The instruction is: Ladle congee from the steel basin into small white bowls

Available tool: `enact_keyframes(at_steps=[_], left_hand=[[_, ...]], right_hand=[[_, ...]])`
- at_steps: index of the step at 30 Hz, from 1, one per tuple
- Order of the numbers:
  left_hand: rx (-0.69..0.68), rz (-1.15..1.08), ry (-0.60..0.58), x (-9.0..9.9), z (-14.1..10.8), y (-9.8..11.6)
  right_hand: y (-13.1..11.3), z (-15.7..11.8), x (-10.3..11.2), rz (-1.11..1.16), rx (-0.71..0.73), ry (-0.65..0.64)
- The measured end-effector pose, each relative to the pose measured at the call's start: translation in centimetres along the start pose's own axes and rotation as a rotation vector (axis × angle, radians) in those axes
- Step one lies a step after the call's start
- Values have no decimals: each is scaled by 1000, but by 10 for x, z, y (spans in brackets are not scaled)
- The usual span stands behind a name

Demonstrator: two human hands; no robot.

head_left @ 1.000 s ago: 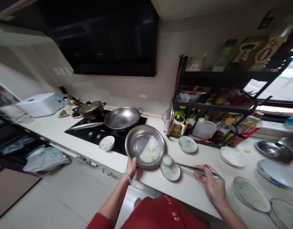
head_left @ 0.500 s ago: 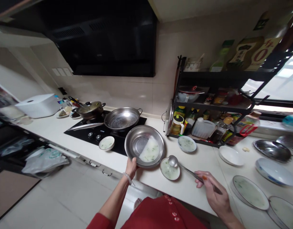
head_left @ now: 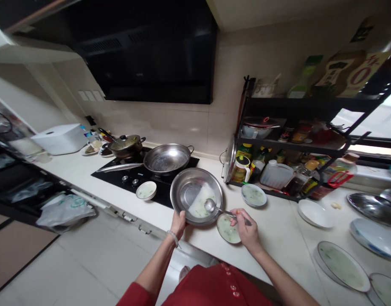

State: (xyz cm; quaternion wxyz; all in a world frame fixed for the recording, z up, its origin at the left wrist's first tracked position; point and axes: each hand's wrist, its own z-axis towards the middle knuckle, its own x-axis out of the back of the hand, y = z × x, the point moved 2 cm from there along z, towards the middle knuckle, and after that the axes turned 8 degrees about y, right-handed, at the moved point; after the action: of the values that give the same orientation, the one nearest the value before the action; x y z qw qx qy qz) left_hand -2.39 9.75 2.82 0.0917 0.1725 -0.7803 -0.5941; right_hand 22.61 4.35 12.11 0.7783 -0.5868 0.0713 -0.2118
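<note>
My left hand (head_left: 178,224) grips the near rim of a wide steel basin (head_left: 183,192), which is tilted so that pale soup with green bits (head_left: 202,205) pools on its right side. In my right hand (head_left: 245,229) is a steel ladle (head_left: 225,210), its fingers closed round the handle. The ladle's bowl is over the soup inside the basin; whether it touches the soup I cannot tell. Below the handle stands a small bowl of soup (head_left: 227,230), partly covered by my right hand. Another soup bowl (head_left: 254,195) sits behind it to the right.
A steel wok (head_left: 167,158) and a lidded pot (head_left: 126,147) are on the black hob (head_left: 112,172). A soup bowl (head_left: 146,191) stands at its front edge. A condiment rack (head_left: 287,146) rises at the back right. More dishes, including a large soup bowl (head_left: 343,265), stand at right.
My right hand has moved left with the ladle, whose bowl went from over the small soup bowl to over the basin. My left hand still holds the basin. The view has shifted slightly.
</note>
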Motion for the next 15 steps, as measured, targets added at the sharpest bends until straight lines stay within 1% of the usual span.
enact_keyframes(at_steps=[3,5,9,12,15], left_hand=[[12,-10,15,0,0,1],[15,-14,23,0,0,1],[22,-15,29,0,-1,2],[35,-12,26,0,-2,3],[48,-10,21,0,-3,4]], right_hand=[[11,1,-14,-24,39,-75],[18,2,-19,-40,11,-89],[25,6,-17,-59,-110,-1],[26,11,-11,-76,-152,64],[26,13,-4,-69,-187,102]])
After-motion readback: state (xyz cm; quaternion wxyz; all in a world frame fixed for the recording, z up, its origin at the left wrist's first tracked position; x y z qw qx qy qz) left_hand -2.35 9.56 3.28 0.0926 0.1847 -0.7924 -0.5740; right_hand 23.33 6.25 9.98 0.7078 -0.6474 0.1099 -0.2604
